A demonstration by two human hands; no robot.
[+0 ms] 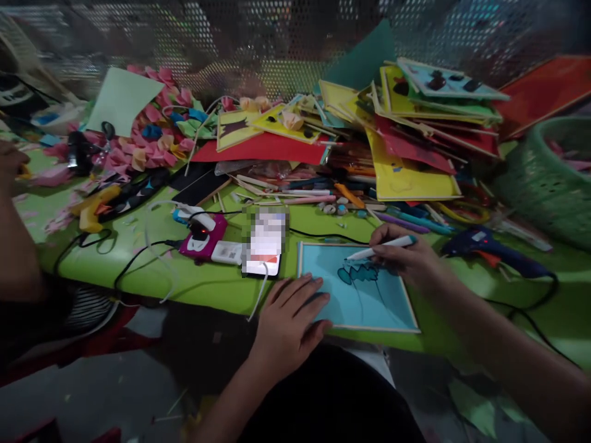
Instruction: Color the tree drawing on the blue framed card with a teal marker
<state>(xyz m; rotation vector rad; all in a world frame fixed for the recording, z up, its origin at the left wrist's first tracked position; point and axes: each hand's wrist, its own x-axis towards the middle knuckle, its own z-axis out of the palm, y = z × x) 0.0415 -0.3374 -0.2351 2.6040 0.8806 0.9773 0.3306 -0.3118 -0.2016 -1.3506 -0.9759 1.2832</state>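
A blue sheet with a pale stick frame point(388, 311) lies on the green table near its front edge. Dark outlined shapes filled with teal point(362, 274) are drawn in its upper part. My right hand point(398, 253) grips a white marker with a teal end point(388, 246), its tip over the top of the sheet. My left hand point(295, 314) rests flat with fingers spread on the sheet's left edge, holding nothing. Just beyond the left hand, a lit phone point(264, 241), partly blurred, lies with a white cable plugged into it.
A purple power strip point(203, 240) with plugs and cables sits left of the phone. At right are a blue glue gun point(494, 249) and a green basket point(549, 178). Framed coloured sheets point(415, 147) and pink paper pieces point(133, 141) pile behind. Another person's arm point(16, 234) is at left.
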